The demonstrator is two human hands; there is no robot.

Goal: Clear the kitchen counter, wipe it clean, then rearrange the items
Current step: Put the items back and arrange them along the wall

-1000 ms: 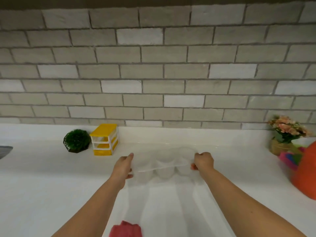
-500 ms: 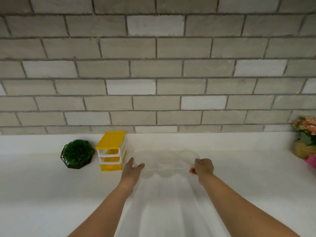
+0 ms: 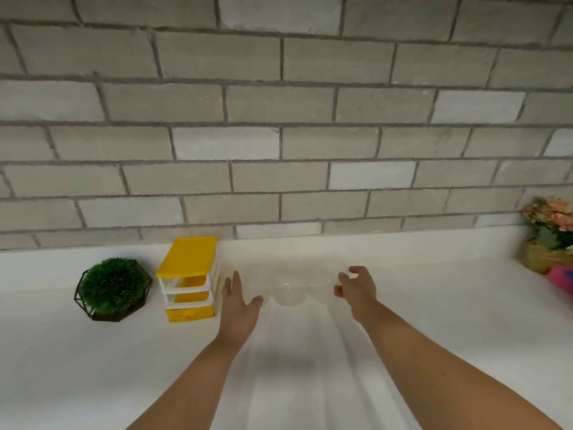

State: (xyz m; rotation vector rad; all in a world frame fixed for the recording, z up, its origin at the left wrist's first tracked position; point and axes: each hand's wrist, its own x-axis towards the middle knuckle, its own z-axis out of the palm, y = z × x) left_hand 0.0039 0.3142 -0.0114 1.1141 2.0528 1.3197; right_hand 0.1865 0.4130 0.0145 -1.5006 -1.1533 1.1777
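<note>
A clear plastic tray with rounded cups rests on the white counter close to the back wall. It is hard to make out against the white surface. My left hand is at the tray's left end, flat with its fingers stretched out, thumb next to the tray's edge. At the tray's right end my right hand has its fingers loosely curled and spread, just off the rim. Neither hand grips anything.
A small yellow and white drawer unit stands just left of my left hand. A green plant in a black wire pot sits further left. A flower pot and a pink item are at the far right.
The tray went from held above the counter to resting near the wall beside the drawer unit. Both hands have opened and let go of its ends.
</note>
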